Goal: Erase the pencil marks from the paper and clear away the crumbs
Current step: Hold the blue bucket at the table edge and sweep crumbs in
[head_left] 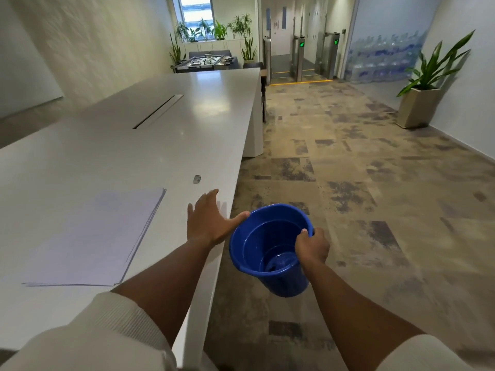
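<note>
Blue plastic bucket (270,250) gripped at near-right rim by right hand (312,246), fingers curled over the edge, thumb inside. Held off the table, just past its right edge, over patterned carpet (361,196), tilted with mouth toward camera. Inside mostly bare, faint dark smudge at the bottom, contents too unclear to call.

Left hand (207,223) flat and spread on white table (107,145), palm down near the right edge, holding nothing, thumb reaching out to the bucket rim, touching or nearly so. Motion blur around fingertips.

Stack of white paper (99,236) lying flat on the table, left of the left hand, sheets slightly fanned at the edges. Pencil marks not discernible from here. Small greyish object (197,179) on the table beyond the left hand, near the edge, possibly an eraser, too small to confirm. Crumbs not resolvable.

Cream sleeves (88,336) pushed up on both forearms. Long slot (158,111) set in tabletop further back. Potted plant (426,84) by right wall, foosball table (205,62) far end.
</note>
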